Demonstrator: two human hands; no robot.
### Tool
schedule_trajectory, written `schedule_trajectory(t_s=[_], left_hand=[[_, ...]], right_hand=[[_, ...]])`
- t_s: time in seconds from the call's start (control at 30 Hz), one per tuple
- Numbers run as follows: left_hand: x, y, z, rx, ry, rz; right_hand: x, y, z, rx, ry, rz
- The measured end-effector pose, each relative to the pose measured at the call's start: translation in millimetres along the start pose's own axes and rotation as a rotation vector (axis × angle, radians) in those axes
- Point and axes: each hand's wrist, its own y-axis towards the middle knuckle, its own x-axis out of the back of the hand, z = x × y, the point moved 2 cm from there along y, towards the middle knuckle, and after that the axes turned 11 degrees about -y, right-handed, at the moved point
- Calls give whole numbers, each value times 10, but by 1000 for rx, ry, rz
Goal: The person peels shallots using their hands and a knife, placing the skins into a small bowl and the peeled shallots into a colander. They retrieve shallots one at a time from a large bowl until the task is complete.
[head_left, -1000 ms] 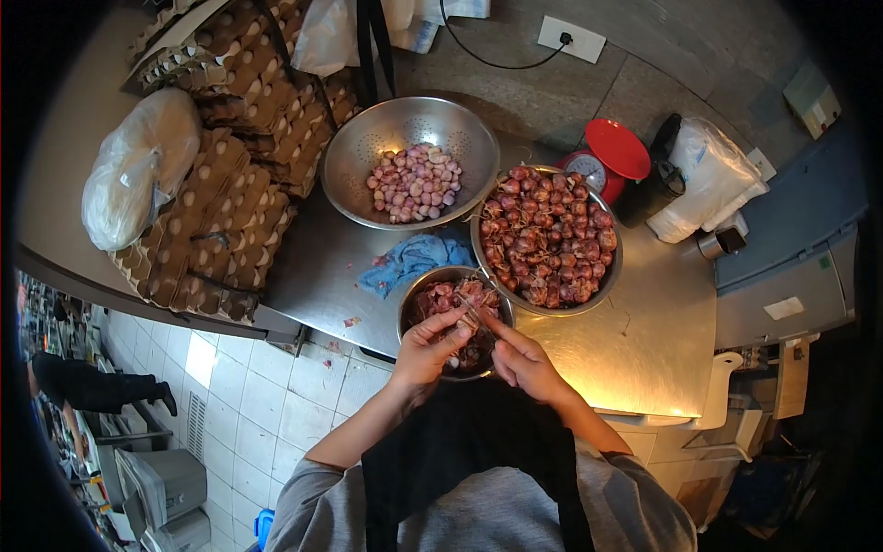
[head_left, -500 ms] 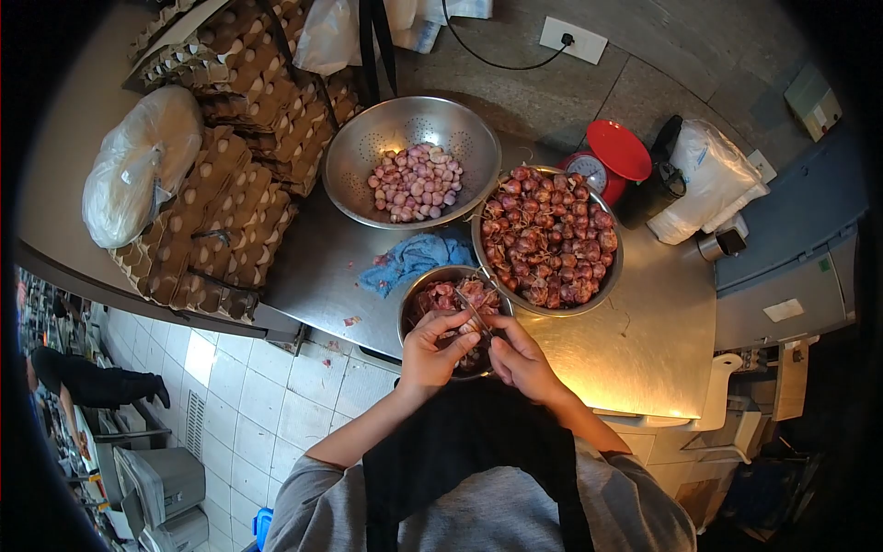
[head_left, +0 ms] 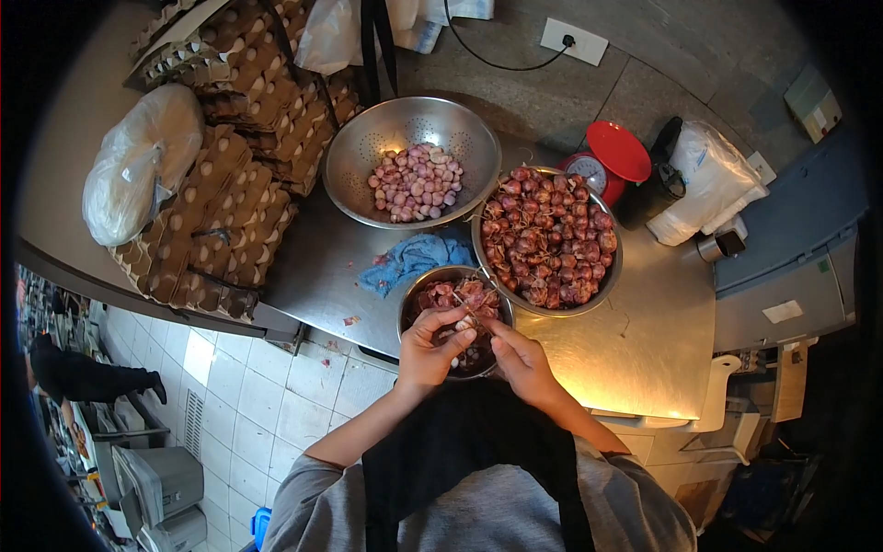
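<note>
A steel counter is filling the middle of the view, its near left corner hanging over a tiled floor. Stacked egg trays are covering the far left, their top cut off at the picture's edge, with a knotted plastic bag lying on them. A colander is holding pale peeled shallots; to its right a large bowl is sitting heaped with unpeeled shallots, and a red scale is standing just behind it. A blue cloth is lying between colander and small bowl, which is holding skins and is half hidden by the hands.

The left hand is curling around one shallot directly over the small bowl, fingers closed on it. The right hand is pinching something thin against that shallot — whether it is a blade or a strip of skin is too small to make out. The shallot is mostly covered by fingers, so its long axis and which way its tip is pointing cannot be told.
</note>
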Motion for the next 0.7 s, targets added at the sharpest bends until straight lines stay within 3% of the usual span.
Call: schedule_trajectory(t_s=[0.17, 0.37, 0.43, 0.7], left_hand=[[-37, -1, -103, 49, -30, 55], [9, 24, -30, 54, -11, 61], [-7, 21, -35, 65, -67, 54], [-9, 12, -31, 24, -14, 51]], right_hand=[[75, -3, -12, -294, 450, 119], [80, -28, 28, -309, 495, 192], [36, -42, 18, -213, 278, 149], [-8, -38, 0, -99, 72, 48]])
